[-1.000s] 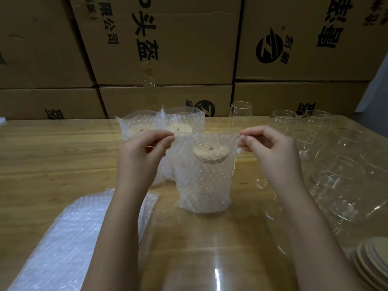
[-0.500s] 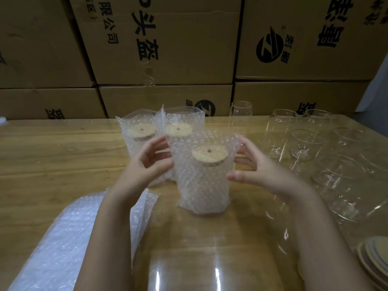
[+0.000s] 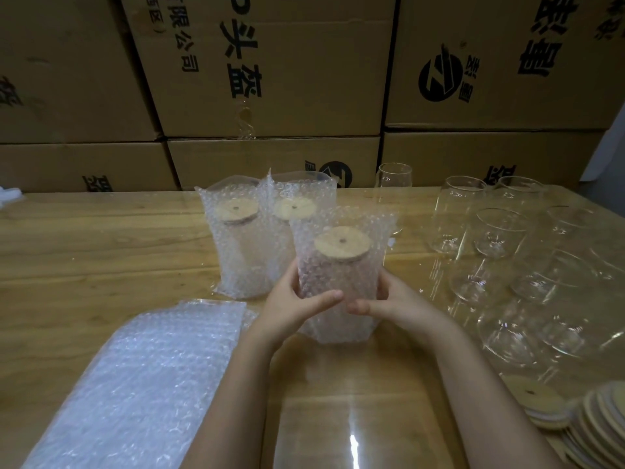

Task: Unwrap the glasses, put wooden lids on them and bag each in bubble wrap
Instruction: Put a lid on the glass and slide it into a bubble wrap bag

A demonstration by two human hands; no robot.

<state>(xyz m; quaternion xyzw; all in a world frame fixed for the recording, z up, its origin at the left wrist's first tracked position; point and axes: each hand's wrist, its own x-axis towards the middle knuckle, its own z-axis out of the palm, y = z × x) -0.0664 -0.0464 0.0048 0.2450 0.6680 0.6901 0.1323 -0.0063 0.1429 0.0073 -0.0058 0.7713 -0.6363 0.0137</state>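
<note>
A glass in a bubble wrap bag [image 3: 338,275] stands upright in the middle of the table, its round wooden lid [image 3: 341,244] showing through the open top. My left hand [image 3: 294,301] grips its left side and my right hand [image 3: 389,302] grips its right side, thumbs almost meeting in front. Two more bagged, lidded glasses [image 3: 236,245] [image 3: 294,211] stand just behind it to the left. Several bare glasses [image 3: 500,231] stand and lie at the right.
A stack of flat bubble wrap bags [image 3: 135,384] lies at the near left. Wooden lids [image 3: 595,424] are piled at the near right corner. Cardboard boxes [image 3: 270,69] form a wall behind the wooden table [image 3: 84,252]. A clear plastic sheet [image 3: 338,418] lies between my arms.
My hands let go of the bag's top edges, came down, and closed round the bagged glass at its middle.
</note>
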